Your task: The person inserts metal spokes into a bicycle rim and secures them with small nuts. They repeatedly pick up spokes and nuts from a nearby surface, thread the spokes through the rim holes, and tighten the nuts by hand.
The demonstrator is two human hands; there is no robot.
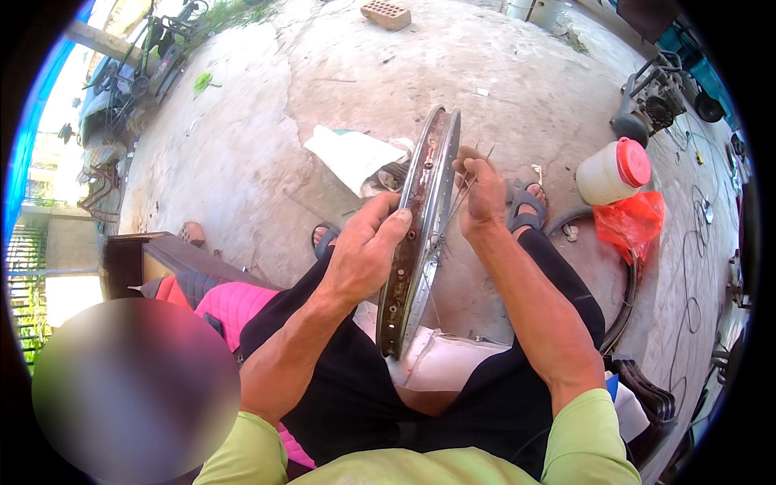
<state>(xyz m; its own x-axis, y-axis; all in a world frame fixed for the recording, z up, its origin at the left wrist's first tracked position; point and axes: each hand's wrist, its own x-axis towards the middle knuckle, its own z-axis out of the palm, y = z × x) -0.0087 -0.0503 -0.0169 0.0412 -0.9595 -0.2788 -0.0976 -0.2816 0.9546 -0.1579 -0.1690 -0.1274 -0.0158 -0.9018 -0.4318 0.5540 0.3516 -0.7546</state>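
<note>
A metal wheel rim, rusty along its outer channel, stands upright on edge between my knees. My left hand is closed around its left side, with the thumb lying against the rim. On the other side my right hand is raised with its fingers bent together, and thin wire spokes show at its fingertips. More spokes slant from the inner side of the rim below that hand. A white cloth lies under the rim between my thighs.
A white sack lies on the concrete ahead. To the right are a white tub with a red lid, a red plastic bag and a black tire. A machine stands far right; a brick lies far ahead.
</note>
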